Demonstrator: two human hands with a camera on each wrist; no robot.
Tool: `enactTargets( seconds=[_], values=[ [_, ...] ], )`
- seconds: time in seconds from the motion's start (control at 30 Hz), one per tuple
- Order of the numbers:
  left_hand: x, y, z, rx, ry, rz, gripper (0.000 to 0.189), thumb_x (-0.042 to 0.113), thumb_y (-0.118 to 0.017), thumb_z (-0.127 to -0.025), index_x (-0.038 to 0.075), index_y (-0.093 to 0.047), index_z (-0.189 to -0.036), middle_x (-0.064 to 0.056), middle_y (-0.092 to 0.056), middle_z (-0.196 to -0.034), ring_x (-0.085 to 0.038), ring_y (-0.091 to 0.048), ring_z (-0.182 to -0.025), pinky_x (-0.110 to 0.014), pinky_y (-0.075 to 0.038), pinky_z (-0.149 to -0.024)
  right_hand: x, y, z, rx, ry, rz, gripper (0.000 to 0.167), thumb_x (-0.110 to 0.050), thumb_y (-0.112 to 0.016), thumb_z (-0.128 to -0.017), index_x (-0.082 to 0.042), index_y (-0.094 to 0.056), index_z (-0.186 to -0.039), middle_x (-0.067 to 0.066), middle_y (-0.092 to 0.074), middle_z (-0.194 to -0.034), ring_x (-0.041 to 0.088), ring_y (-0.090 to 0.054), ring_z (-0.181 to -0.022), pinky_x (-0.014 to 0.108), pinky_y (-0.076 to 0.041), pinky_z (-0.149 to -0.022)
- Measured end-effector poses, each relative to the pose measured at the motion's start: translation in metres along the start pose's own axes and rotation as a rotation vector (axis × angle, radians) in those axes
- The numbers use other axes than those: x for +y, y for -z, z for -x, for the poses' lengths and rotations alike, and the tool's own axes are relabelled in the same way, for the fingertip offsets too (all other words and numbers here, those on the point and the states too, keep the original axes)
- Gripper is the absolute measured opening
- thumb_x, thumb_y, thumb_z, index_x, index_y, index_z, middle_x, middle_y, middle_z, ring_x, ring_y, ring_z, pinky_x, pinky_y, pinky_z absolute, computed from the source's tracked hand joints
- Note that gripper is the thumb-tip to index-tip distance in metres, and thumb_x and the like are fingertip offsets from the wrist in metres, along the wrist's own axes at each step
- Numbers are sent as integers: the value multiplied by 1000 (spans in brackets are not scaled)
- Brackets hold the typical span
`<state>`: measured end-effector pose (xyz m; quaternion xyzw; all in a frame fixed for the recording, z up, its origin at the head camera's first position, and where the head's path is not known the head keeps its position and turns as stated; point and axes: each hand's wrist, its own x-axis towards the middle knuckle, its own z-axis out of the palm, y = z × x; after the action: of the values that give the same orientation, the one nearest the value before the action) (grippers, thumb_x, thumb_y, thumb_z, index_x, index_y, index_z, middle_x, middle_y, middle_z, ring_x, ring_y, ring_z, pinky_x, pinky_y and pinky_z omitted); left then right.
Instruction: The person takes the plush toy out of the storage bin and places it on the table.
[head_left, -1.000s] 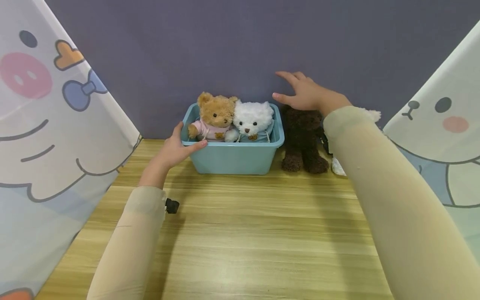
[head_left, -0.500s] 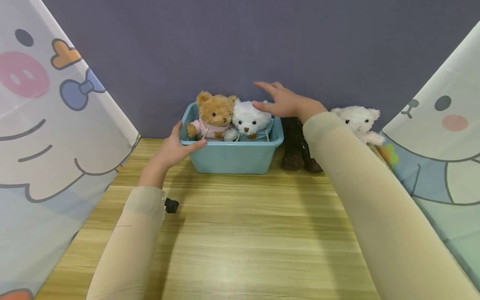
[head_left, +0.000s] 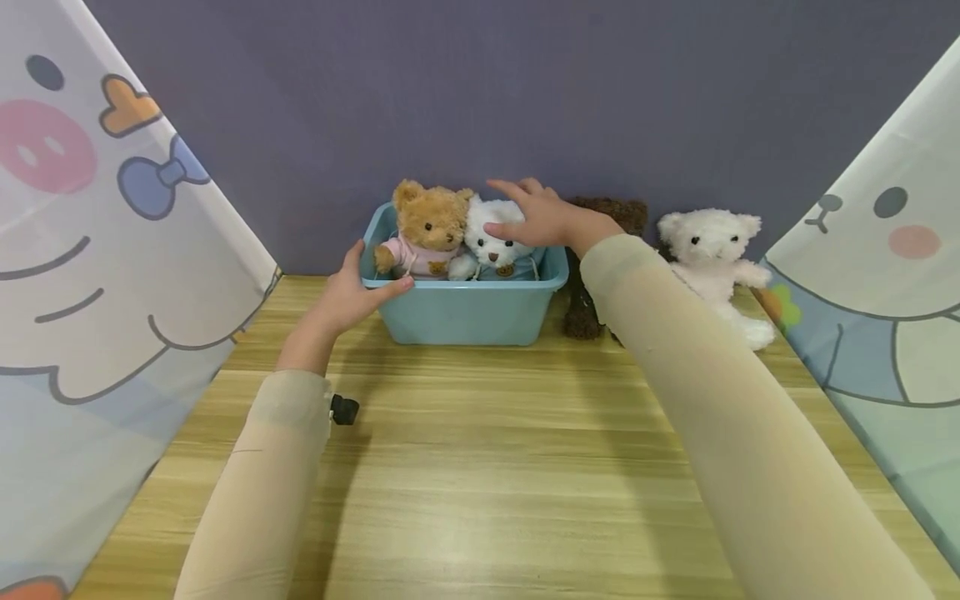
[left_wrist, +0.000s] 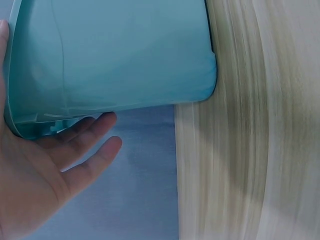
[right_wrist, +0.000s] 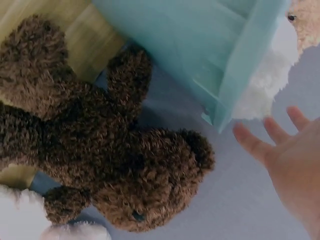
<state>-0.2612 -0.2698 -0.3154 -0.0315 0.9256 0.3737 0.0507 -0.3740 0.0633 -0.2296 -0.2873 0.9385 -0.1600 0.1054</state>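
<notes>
The right hand (head_left: pixel 542 218) has swung left to the white bear (head_left: pixel 491 248) in the tub (head_left: pixel 465 315), splayed, gripping nothing; the left hand (head_left: pixel 347 302) grips the tub's end. The right sleeve (head_left: pixel 705 358) could topple the brown bear (right_wrist: pixel 95 120) if it swings low.

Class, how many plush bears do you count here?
4: tan bear and white bear inside the blue tub; brown bear beside it; cream bear right of that. The tub may hide more.
</notes>
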Motion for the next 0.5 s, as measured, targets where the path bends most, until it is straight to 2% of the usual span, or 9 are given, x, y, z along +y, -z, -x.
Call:
enactTargets(
  seconds=[0.2, 0.5],
  values=[
    [0, 1, 1, 12, -8, 1, 133, 87, -62, -85, 28, 23, -169, -17, 3, -181, -52, -16, -163, -75, -28, -124, -2, -7, -8, 76, 2, 16, 90, -75, -48, -101, -47, 2, -170, 7, 12, -181, 45, 6, -167, 78, -23, -124],
    [2, 0, 4, 2, 4, 6, 137, 89, -63, -82, 28, 24, -169, -17, 4, -181, -52, -15, -164, -76, -28, -124, -3, -22, -22, 26, -22, 79, 92, -69, -46, -106, -41, 14, -170, 7, 24, -179, 43, 14, -167, 75, -10, -130]
  ],
)
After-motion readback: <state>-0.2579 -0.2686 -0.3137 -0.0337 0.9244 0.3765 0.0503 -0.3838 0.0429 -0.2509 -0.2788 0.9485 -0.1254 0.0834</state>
